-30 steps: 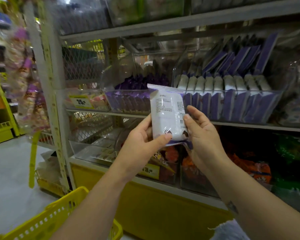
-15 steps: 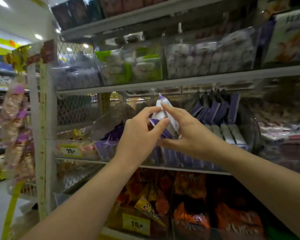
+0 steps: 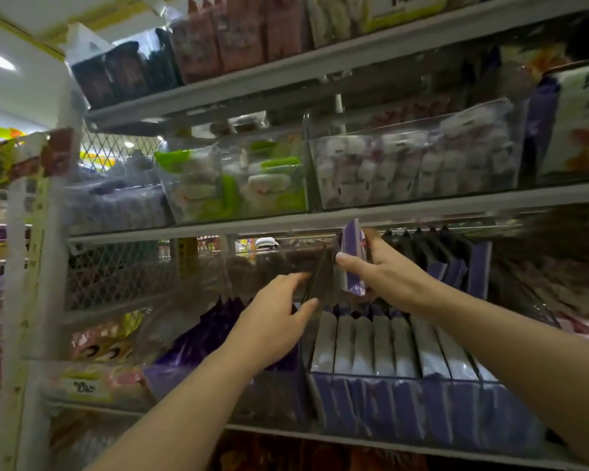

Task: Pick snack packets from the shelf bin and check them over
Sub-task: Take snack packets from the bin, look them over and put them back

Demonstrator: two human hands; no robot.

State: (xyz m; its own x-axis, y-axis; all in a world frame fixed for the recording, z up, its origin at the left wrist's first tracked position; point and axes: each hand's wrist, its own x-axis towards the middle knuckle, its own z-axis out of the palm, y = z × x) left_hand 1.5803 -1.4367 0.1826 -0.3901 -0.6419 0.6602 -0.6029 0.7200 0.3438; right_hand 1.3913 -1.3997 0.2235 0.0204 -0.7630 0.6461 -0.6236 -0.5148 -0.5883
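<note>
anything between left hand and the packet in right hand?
Head view: only the clear bin divider's top edge stands between the left hand and the packet in the right hand.

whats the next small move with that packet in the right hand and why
Probably lower it into the row: the right hand grips the purple packet upright above the clear bin of matching packets, while the open left hand reaches toward the divider.

Packet (image 3: 352, 256) in right hand (image 3: 388, 277) above bin (image 3: 422, 406); left hand (image 3: 272, 321) leftward.
</note>
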